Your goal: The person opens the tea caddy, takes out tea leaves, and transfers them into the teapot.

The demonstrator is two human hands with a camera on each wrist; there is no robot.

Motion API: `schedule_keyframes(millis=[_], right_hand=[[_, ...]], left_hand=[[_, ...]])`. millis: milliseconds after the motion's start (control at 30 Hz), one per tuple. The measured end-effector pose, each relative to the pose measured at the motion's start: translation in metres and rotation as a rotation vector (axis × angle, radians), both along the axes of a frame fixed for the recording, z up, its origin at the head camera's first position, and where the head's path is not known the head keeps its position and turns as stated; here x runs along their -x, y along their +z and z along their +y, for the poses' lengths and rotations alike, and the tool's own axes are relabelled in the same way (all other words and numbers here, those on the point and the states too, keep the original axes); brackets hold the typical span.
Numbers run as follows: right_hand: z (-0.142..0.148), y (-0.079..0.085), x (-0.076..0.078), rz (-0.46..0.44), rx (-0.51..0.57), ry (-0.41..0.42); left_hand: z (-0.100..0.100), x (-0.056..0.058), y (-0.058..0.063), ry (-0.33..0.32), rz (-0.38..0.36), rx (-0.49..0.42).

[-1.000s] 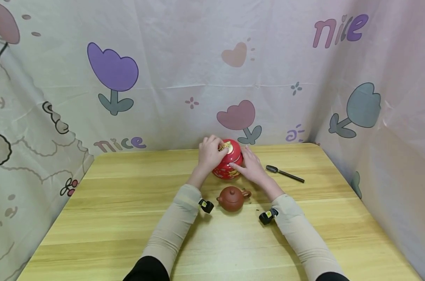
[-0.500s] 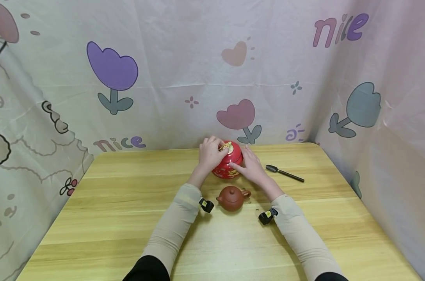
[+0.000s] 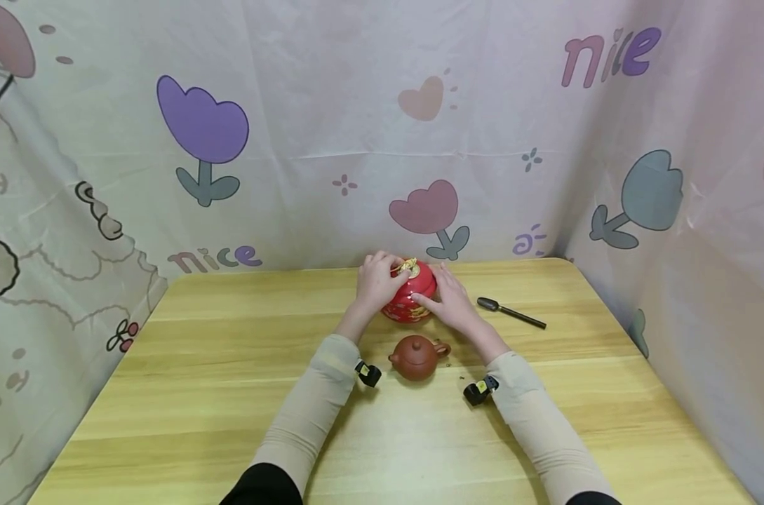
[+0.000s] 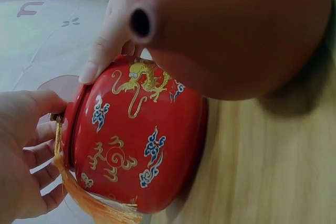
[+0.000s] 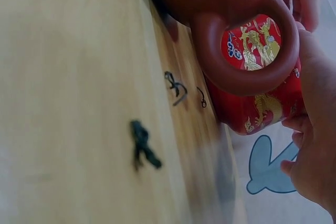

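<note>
A red lidded jar [image 3: 405, 311] with gold dragons and blue clouds stands near the table's back edge. My left hand [image 3: 375, 282] holds its red lid [image 3: 423, 278] from the left, thumb at the top by the gold knob. From there an orange tassel [image 4: 79, 188] hangs down in the left wrist view. Around the jar's right side my right hand [image 3: 452, 301] grips, thumb in front near the lid seam. The lid sits on the jar. A brown clay teapot [image 3: 415, 359], lid on, stands just in front, spout left and handle right.
A dark long-handled scoop [image 3: 513, 313] lies to the right of my right hand. Several dark tea leaf bits [image 5: 142, 142] are scattered on the wooden table [image 3: 198, 393] by the teapot's handle. A patterned curtain [image 3: 306, 105] rises behind the table.
The lid has come down slightly onto the jar, and my left hand has lowered with it. My right hand, the teapot and the scoop stay where they were.
</note>
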State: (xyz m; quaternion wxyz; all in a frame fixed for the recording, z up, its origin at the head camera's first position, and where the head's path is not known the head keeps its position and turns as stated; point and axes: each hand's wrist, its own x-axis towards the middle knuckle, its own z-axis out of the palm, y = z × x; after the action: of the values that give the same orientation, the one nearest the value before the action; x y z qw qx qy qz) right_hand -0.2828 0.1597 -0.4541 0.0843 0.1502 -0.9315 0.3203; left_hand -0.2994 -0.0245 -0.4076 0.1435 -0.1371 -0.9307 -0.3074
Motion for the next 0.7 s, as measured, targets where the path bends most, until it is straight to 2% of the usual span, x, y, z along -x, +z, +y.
schedule_keyframes(millis=[133,267,433,500,700], right_hand=[[0.000,0.000,0.001,-0.009,0.013,0.002],[0.001,-0.005,0.001,-0.027,0.007,0.007],[0.007,-0.009,0.001,-0.054,0.016,-0.024],[0.011,-0.010,0.000,-0.064,0.014,-0.032],[0.028,-0.010,-0.009,-0.069,-0.056,-0.036]], left_hand=[[-0.005,0.000,-0.003,-0.012,0.007,-0.024],[-0.010,-0.003,-0.009,-0.016,-0.016,-0.054],[-0.016,-0.004,-0.012,-0.028,-0.036,-0.080],[-0.019,-0.006,-0.013,-0.027,-0.050,-0.084],[-0.035,-0.012,-0.028,0.013,-0.139,-0.141]])
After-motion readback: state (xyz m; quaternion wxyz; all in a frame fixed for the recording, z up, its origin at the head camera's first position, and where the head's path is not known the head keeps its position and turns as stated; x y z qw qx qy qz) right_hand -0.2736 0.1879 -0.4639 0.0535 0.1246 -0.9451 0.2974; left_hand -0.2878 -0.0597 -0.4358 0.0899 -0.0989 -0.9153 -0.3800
